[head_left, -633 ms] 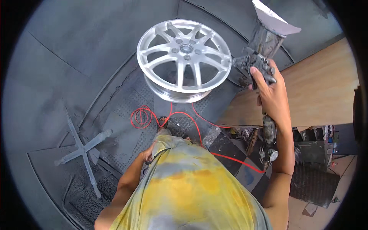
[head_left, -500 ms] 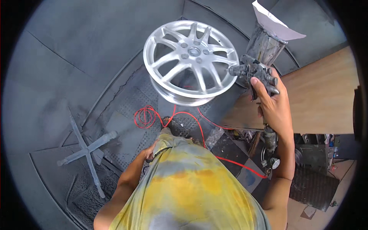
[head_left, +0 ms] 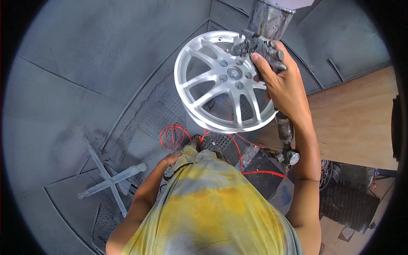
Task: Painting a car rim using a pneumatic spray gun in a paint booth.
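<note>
Over the wheel (head_left: pixel 234 73) — the right hand (head_left: pixel 288 83) curls round a spray gun (head_left: pixel 260 46).

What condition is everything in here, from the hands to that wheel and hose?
Right hand: gripping the spray gun.
Spray gun: nozzle pointing left; spraying unclear.
Cup: mounted on the gun, stained.
Wheel: silver, tyreless, face up.
Red hose: partly coiled, partly stretched out.
Cross-shaped stand: coated grey.
Shirt: stained yellow, grey, orange.
Left hand: lowered; grip unclear.

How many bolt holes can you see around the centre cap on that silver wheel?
5, ringing the centre cap of the silver wheel: upper-left hole, upper-right hole, rightmost hole, lowest hole and lower-left hole. None of the ring looks hidden.
</note>
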Demonstrator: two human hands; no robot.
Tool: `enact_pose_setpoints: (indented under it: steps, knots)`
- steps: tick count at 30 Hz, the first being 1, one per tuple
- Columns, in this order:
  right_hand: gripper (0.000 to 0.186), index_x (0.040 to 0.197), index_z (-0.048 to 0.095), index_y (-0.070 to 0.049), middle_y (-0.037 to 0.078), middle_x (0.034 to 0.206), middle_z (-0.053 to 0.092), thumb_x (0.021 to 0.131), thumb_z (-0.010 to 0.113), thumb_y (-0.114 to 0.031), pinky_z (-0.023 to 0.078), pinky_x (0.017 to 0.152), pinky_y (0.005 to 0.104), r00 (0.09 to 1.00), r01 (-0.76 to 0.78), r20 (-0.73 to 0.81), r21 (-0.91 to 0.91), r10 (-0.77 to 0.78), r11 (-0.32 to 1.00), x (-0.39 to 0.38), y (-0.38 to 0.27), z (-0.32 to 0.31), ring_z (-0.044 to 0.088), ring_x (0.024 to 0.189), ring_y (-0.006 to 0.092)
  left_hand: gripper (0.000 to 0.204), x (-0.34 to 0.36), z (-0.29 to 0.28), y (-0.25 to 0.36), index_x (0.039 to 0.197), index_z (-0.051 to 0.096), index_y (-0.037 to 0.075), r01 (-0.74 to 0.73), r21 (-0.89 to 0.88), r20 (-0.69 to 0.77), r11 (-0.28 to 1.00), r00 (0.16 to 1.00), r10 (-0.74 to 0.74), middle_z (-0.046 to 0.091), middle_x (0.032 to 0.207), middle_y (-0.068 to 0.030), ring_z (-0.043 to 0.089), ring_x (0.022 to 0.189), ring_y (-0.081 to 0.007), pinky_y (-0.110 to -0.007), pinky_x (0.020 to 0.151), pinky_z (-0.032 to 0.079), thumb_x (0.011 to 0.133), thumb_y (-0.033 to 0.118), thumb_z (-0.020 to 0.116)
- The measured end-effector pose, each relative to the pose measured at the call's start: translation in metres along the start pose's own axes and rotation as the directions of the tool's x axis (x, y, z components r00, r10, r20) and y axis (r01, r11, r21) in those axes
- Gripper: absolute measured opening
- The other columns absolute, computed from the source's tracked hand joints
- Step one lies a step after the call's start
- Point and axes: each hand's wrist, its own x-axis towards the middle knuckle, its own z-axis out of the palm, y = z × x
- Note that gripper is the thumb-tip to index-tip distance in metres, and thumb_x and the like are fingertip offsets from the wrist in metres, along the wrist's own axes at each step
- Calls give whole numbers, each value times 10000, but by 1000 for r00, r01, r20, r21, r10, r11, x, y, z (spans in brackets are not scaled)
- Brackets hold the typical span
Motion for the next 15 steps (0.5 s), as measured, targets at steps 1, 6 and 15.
enact_pose_setpoints:
  steps: [1, 6, 15]
  knots:
    - [319, 1194, 607, 3, 92, 741, 682, 992, 694, -229, 513, 601, 301, 1000, -9, -22, -39, 9, 999, 10, 3, 4, 653, 629, 139, 788, -2, -8, 10, 1114, 742, 84, -205, -10, -190, 979, 961, 199, 745, 1087, -165, 702, 981, -273, -490, 742, 520, 907, 798, 483]
    - [309, 1133, 623, -25, 91, 678, 654, 988, 686, -290, 498, 562, 337, 992, -32, -122, -177, 10, 984, 43, 17, 6, 640, 585, 164, 617, -3, -95, 96, 1090, 724, -24, -332, -176, -349, 927, 901, 257, 760, 1019, -148, 721, 836, -222, -374, 761, 544, 1003, 565, 564]
    - [392, 1196, 620, -24, 81, 657, 641, 984, 681, -349, 499, 535, 345, 937, -199, -332, -247, 110, 948, 27, 42, -42, 613, 534, 171, 350, -11, -143, 204, 1195, 651, 64, -546, -624, -443, 559, 836, 322, 721, 1025, -96, 704, 816, -190, -345, 757, 577, 1083, 299, 417]
